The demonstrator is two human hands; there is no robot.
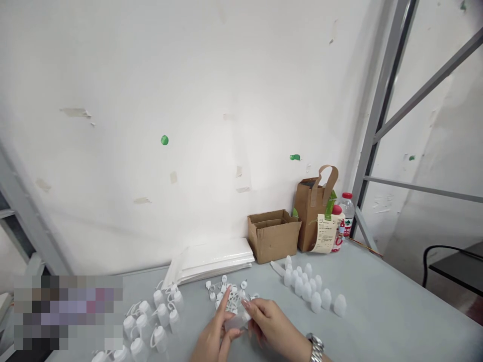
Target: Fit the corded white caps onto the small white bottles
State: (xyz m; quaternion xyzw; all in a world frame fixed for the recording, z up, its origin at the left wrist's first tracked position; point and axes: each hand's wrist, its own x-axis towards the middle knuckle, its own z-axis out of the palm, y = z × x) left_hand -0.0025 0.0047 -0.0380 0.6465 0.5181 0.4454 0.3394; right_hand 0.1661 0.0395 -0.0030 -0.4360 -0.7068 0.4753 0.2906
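Observation:
My left hand point(218, 331) is closed round a small translucent white bottle point(234, 322), its index finger pointing up along the side. At the bottle's right end, my right hand point(269, 319) pinches with thumb and fingertips, and a small pale piece shows there that I cannot make out. Just beyond the hands lies a loose pile of small white caps with straps point(230, 294). Several capped white bottles with strap loops point(143, 327) stand to the left. Over on the right are several rounded, frosted white pieces point(306, 291) in loose rows.
A stack of flat white packets point(211, 259) lies against the wall. To its right stand an open cardboard box point(277, 239), a brown paper bag point(307, 216) with a receipt, and a red-capped water bottle point(347, 213). Metal frame posts point(385, 100) rise at the right edge.

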